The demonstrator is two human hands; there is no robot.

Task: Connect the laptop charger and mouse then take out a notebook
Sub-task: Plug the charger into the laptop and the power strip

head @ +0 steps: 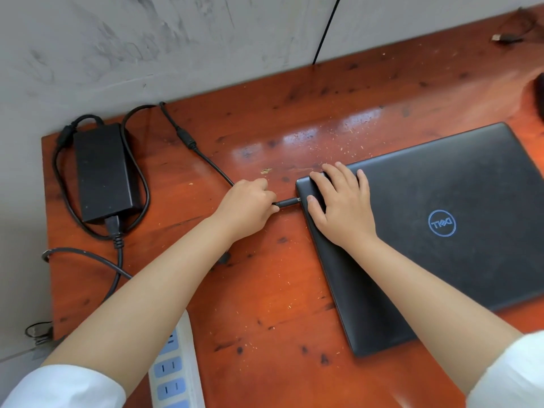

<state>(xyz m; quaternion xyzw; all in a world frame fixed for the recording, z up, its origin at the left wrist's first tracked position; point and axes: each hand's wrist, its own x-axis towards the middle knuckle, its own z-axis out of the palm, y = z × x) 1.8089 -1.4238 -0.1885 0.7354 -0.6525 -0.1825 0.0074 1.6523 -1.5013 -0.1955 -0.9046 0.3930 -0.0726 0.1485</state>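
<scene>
The left hand (247, 206) has its fingers clenched around the charger plug (287, 202), whose tip sits at the left edge of the closed laptop (426, 231). The right hand (343, 206) lies flat, fingers spread and gripping nothing, on the laptop's near-left corner. Pushed at a slant, the plug could miss or jam in the port; without the bracing palm, the laptop could slide across the tabletop (265, 290). The power brick (103, 172) lies well left of the laptop, its cord slack.

Power strip (173, 369) cut off below – dark object (540, 95) cropped right
</scene>
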